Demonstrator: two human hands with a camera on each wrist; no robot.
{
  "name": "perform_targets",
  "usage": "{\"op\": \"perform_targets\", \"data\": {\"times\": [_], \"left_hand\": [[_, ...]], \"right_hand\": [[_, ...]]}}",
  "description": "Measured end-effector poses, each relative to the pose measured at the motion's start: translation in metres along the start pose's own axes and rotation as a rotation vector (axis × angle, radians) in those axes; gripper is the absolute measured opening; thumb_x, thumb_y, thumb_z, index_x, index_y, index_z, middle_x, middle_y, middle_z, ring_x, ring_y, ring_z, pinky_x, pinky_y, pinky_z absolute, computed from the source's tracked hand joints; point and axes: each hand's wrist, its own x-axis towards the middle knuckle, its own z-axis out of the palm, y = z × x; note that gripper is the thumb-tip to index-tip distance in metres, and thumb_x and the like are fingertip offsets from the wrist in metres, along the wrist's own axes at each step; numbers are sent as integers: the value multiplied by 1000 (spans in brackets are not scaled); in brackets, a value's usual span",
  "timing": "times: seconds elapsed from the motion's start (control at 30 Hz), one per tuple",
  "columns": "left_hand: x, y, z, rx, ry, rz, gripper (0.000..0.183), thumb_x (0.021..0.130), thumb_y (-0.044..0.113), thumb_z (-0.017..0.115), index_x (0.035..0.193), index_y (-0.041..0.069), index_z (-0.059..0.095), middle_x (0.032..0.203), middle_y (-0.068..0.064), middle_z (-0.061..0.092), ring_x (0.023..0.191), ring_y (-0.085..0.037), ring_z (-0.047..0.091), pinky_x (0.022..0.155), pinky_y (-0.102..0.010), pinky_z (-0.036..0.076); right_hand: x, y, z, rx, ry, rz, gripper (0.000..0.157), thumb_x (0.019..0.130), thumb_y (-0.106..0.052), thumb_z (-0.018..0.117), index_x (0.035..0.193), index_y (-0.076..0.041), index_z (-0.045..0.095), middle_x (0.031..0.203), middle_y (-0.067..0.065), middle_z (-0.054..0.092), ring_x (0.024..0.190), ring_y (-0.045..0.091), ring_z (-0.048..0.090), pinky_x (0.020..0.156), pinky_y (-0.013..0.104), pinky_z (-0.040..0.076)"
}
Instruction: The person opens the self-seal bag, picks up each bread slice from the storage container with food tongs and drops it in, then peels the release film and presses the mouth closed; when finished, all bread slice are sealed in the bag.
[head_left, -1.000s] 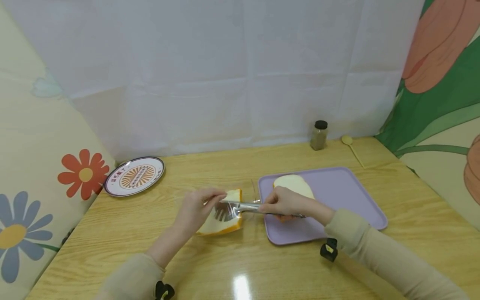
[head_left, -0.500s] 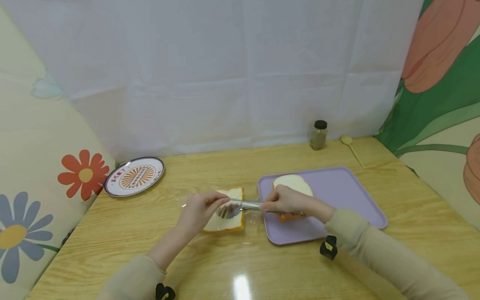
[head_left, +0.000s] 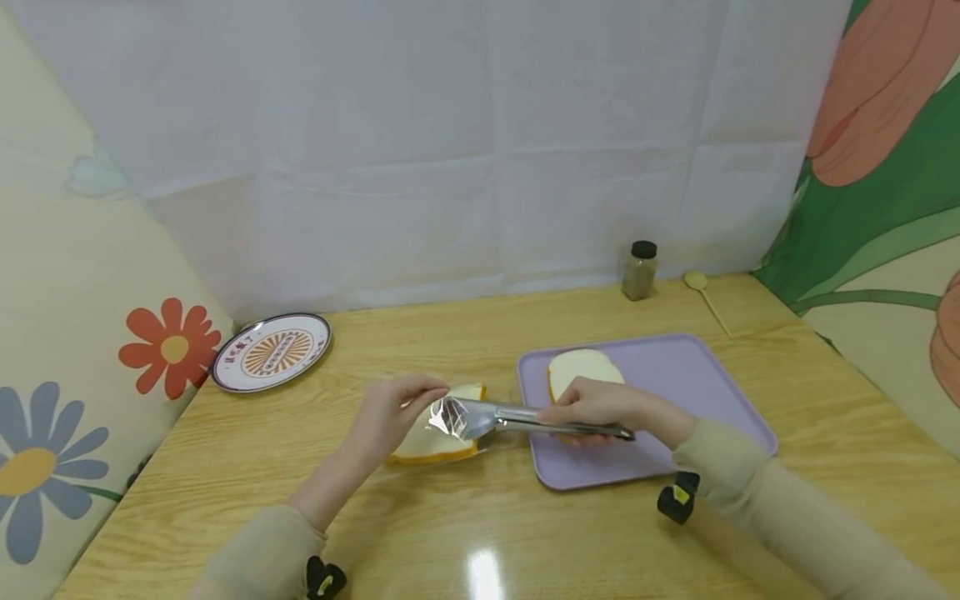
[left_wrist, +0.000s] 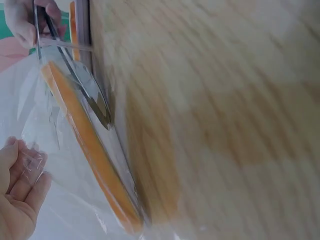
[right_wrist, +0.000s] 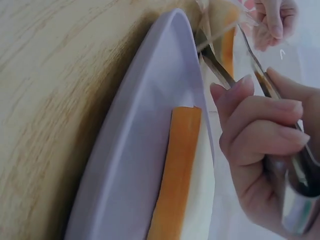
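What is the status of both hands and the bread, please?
Right hand holding metal tongs. Left hand pinching clear plastic film. Left bread slice: tongs over it, film possibly in the way.

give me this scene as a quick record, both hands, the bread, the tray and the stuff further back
left hand: pinches clear plastic bag
right hand: grips metal tongs, which point toward the left hand
bagged bread slice: left of the tray, under the upper head of the tongs
lilac tray: holds a second bread slice, partly behind the right hand
back left: white plate with an orange sunburst
back right: black-capped jar, yellow spoon beside it
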Motion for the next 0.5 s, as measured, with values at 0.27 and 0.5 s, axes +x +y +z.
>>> {"op": "perform_targets", "data": {"times": [0.27,0.5], "left_hand": [[-3,2,7,62,-47,10,8,81,7,71,88,7,74,85,-3,74,77,-17,70,67,-29,57],[-6,3,13,24,20,23,3,79,3,71,82,3,73,76,-6,73,66,-15,67,57,-22,54]], "right_hand": [[-9,-4,0,-78,24,-64,39,91,-31,62,73,3,67,48,-2,53,33,5,37,32,18,30],[-10,-7,5,-252,140,-272,30,90,-22,64,69,0,68,48,1,56,36,0,39,35,14,32]]}}
